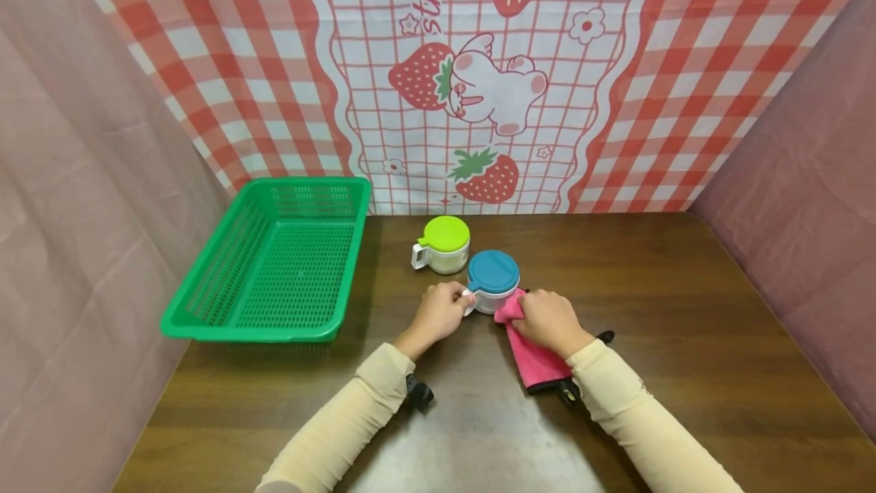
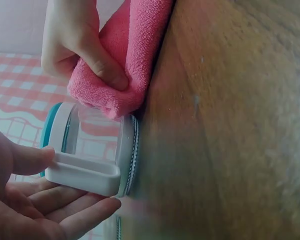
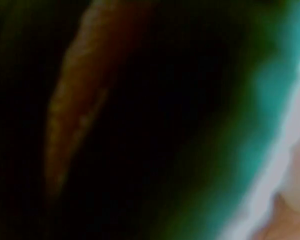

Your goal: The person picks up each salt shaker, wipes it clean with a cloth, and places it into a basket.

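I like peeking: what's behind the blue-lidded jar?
The green-lidded jar stands behind and left, then the backdrop. The tabletop just behind the blue-lidded jar is covered.

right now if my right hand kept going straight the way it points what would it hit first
The blue-lidded jar: the right hand points at it, and the pink cloth it grips seems to touch the jar's side. The lime-lidded jar may come next, though depth is unclear.
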`<state>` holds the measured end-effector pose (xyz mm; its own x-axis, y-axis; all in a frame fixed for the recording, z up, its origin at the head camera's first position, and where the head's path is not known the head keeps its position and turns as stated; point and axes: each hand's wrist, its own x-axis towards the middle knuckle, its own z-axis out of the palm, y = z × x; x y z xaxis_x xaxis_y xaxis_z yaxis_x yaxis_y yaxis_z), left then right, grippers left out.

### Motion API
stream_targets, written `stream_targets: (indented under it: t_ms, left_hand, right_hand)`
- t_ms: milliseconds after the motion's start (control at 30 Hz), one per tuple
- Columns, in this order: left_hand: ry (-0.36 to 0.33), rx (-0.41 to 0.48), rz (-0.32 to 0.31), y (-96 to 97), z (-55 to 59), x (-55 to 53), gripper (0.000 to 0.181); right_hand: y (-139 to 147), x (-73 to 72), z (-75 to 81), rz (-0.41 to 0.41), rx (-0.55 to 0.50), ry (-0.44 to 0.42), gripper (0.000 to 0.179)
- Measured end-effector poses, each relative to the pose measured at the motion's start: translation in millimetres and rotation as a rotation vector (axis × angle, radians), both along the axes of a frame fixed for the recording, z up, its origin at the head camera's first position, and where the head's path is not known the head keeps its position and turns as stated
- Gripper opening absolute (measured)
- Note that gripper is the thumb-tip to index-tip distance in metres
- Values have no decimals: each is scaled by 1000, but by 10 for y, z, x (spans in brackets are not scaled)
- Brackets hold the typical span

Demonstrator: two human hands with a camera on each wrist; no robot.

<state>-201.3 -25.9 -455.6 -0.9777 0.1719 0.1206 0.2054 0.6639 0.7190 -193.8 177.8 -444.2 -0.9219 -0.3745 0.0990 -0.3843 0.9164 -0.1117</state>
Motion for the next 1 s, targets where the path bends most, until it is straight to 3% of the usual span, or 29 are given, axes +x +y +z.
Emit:
stream_targets:
  t_ms: [567,833,1000]
  left_hand:
    - [-123,242,73,-37,-76,8,26]
    - [-123,314,102,-33,-73,8,24]
    - [-90,281,71,-36,-78,-5,19]
  right_hand:
    - [201,117,308,26,-88,9,24]
    - [196,37,387,10,-109,19,26]
    - [164,-23,361,14,-132,11,29]
